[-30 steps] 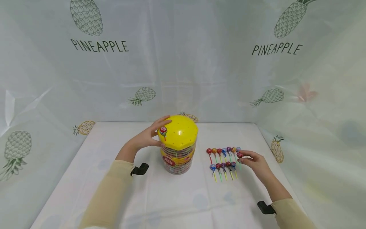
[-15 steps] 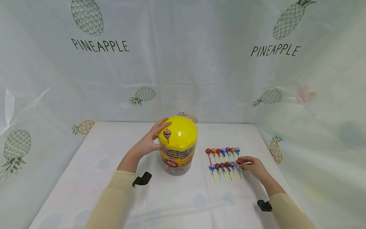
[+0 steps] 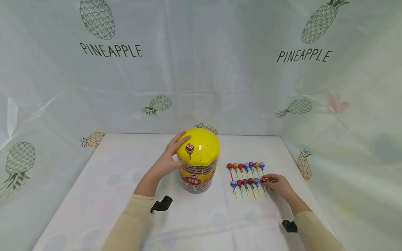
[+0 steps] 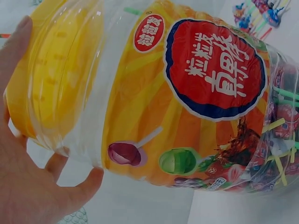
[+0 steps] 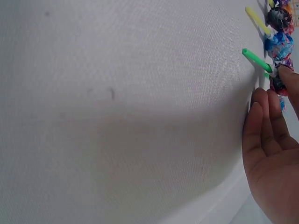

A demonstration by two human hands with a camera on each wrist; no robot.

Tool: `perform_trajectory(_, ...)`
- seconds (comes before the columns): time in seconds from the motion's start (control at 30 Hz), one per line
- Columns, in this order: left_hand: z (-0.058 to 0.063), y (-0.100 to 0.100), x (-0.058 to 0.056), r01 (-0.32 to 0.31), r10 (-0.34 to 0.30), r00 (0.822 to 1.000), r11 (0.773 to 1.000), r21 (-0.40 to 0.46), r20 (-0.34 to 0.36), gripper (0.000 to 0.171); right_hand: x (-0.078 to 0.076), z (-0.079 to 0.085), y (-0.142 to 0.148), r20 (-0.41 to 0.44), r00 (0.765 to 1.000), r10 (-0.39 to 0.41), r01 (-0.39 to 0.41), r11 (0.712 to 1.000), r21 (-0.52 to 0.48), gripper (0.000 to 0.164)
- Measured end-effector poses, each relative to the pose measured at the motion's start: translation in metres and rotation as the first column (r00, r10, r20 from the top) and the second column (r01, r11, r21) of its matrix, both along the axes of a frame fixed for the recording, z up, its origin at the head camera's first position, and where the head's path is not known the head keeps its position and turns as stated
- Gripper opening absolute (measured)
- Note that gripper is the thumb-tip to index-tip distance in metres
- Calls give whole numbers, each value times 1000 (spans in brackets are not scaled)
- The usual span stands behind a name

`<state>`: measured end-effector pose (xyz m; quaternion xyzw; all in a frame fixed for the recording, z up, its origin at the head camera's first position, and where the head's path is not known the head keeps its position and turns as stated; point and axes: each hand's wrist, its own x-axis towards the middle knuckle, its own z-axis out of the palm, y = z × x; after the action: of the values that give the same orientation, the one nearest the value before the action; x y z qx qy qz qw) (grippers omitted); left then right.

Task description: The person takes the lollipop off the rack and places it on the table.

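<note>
A clear plastic jar point(image 4: 135, 135) with a yellow lid point(image 3: 201, 150) stands upright mid-table, a lollipop sticker on the lid. Its orange and red label faces forward, and wrapped lollipops show through the lower wall. My left hand point(image 3: 168, 158) grips the lid from the left, fingers spread over the top and thumb at the front rim. To the right lie two rows of wrapped lollipops point(image 3: 246, 166), heads away from me. At the right end of the front row, my right hand point(image 3: 279, 184) pinches the head of a dark red lollipop with a green stick point(image 5: 256, 59).
A white cloth covers the table point(image 3: 194, 219). A pineapple-printed curtain point(image 3: 201, 69) hangs behind and along both sides. Black wrist mounts point(image 3: 161, 204) sit at the cuffs of both beige sleeves.
My right hand has brought the red lollipop toward me, from beside the back row to the front row's end. Under my left hand the jar has turned, its sticker and label shifting right.
</note>
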<state>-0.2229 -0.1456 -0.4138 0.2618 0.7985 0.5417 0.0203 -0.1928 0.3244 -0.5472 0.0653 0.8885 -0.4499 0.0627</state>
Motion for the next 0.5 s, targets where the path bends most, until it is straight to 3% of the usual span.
perform_trajectory(0.13,3,1,2,-2,2,1000,1000,-6,11,89,0,-3,0,-13,1000,7,-7,1000,12,31)
perform_trajectory(0.37,28,5,20,19,-19,1000,1000,1,21,84,-1,-4,0,-11,1000,-4,5,1000,17,30)
perform_trajectory(0.5,29,5,20,18,-18,1000,1000,4,19,84,-1,-6,0,-13,1000,-3,3,1000,9,30)
